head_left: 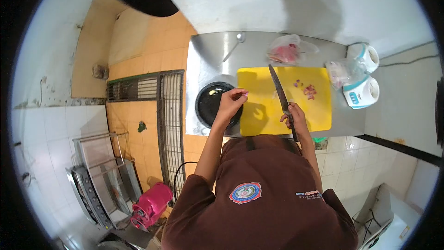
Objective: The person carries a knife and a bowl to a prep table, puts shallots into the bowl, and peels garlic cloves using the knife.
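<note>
My left hand [230, 105] pinches a small purplish piece [245, 94] that looks like shallot, at the left edge of a yellow cutting board [259, 122]. Beneath and left of that hand is a round black bowl [202, 113] with a pale clove-like piece [212, 92] in it. My right hand [298, 119] is closed around the handle of a long knife [279, 85], its dark blade pointing away from me over the board. To the right of the blade lie chopped pinkish-purple bits [309, 92], apart from both hands.
At the back of the steel table [212, 48] are a spoon [235, 45] and a plastic bag of reddish contents [286, 52]. On the right stand white-and-teal appliances [361, 93] beside another clear bag [341, 71]. A pink gas cylinder [151, 204] is on the floor at left.
</note>
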`<state>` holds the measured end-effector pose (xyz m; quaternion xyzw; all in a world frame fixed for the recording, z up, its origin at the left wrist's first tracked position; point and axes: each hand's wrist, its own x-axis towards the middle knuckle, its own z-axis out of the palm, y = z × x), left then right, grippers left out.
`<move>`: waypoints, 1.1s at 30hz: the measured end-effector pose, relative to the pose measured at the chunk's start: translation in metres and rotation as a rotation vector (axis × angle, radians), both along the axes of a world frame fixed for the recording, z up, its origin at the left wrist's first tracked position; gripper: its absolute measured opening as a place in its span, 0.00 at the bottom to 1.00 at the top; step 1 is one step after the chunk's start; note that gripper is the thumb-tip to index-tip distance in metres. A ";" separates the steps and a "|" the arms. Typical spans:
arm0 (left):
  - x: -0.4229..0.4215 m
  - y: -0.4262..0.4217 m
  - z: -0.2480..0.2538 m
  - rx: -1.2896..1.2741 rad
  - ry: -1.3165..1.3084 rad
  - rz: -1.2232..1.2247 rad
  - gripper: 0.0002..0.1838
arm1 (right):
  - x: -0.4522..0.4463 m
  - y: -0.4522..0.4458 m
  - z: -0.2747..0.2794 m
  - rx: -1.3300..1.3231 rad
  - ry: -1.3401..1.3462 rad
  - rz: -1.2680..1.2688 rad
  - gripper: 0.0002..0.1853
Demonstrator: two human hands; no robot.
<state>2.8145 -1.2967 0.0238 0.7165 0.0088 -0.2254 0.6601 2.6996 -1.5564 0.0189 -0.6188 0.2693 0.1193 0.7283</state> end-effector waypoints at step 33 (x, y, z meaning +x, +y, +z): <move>-0.019 -0.114 -0.060 0.566 -0.581 -0.296 0.19 | -0.056 -0.087 -0.001 0.011 -0.026 -0.142 0.20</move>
